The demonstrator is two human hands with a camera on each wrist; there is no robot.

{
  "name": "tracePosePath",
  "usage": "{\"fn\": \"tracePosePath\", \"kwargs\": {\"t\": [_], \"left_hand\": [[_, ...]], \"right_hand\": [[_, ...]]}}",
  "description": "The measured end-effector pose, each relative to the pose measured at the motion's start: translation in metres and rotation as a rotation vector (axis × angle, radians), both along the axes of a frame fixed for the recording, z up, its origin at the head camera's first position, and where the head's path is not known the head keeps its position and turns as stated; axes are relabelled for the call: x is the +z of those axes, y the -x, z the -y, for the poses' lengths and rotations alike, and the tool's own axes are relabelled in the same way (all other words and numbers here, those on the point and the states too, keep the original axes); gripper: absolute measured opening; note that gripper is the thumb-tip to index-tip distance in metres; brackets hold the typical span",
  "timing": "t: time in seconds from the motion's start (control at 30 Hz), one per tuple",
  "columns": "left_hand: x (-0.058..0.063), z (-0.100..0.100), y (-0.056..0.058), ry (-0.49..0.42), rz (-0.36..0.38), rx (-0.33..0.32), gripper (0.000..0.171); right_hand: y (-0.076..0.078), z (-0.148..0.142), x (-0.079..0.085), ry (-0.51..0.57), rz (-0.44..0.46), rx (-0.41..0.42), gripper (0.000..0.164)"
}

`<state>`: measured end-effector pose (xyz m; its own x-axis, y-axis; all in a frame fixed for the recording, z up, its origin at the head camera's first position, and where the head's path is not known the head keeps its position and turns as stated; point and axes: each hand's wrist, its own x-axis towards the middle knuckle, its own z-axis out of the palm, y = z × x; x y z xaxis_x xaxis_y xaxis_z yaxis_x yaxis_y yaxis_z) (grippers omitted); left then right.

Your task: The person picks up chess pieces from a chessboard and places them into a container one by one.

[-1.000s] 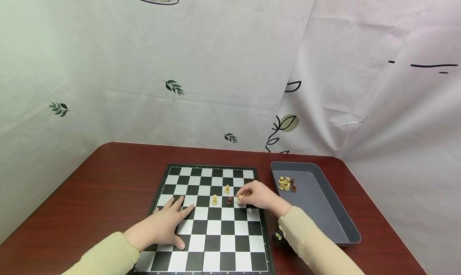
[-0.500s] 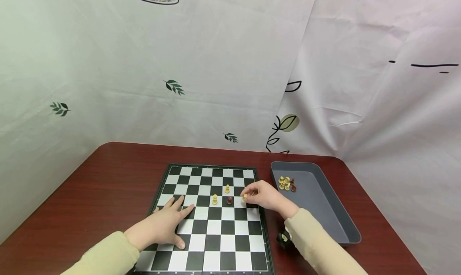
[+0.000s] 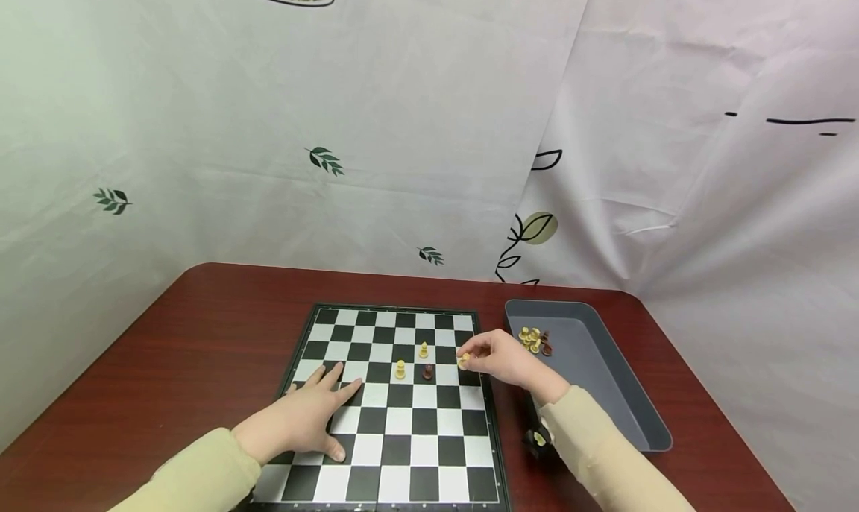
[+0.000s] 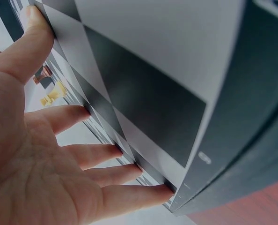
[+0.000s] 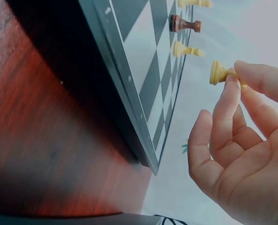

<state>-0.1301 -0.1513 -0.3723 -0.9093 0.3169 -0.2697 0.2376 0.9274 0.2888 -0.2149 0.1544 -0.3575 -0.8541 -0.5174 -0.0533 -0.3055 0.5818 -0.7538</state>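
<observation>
My right hand [image 3: 499, 357] pinches a pale yellow chess piece [image 5: 217, 73] between thumb and fingertips, base outward. It hangs above the right side of the checkered chessboard [image 3: 397, 420], apart from its surface in the right wrist view; the fingers cover its top. To its left stand a dark brown rook [image 3: 427, 373] and two yellow chess pieces, one nearer [image 3: 400, 370] and one farther back [image 3: 423, 350]. My left hand [image 3: 305, 415] rests on the board's left side with fingers spread, its fingertips [image 4: 164, 191] touching the squares near the edge.
A grey tray [image 3: 607, 393] stands right of the board, holding several yellow chess pieces [image 3: 530, 340] and some brown chess pieces [image 3: 546, 346] at its far left. My right forearm reaches across its near left side. A white printed curtain [image 3: 416, 124] hangs behind the red-brown table [image 3: 168, 363].
My right hand has lifted the yellow chess piece from beside the brown rook and carried it rightward and slightly up, toward the tray. The left hand has stayed in place.
</observation>
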Motion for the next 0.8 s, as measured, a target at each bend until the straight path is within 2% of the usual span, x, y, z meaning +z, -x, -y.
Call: {"fn": "tracePosePath", "kwargs": {"t": [0.37, 0.6, 0.8], "left_hand": [[0.001, 0.0, -0.001, 0.0, -0.006, -0.008, 0.105], [0.002, 0.0, -0.002, 0.0, -0.007, -0.008, 0.104], [0.001, 0.0, -0.002, -0.005, -0.011, -0.008, 0.104]], "right_hand": [[0.003, -0.014, 0.01, -0.038, -0.011, -0.055, 0.016], [0.006, -0.032, 0.016, -0.033, -0.044, -0.076, 0.019], [0.011, -0.047, 0.022, -0.052, -0.049, -0.127, 0.019]]}}
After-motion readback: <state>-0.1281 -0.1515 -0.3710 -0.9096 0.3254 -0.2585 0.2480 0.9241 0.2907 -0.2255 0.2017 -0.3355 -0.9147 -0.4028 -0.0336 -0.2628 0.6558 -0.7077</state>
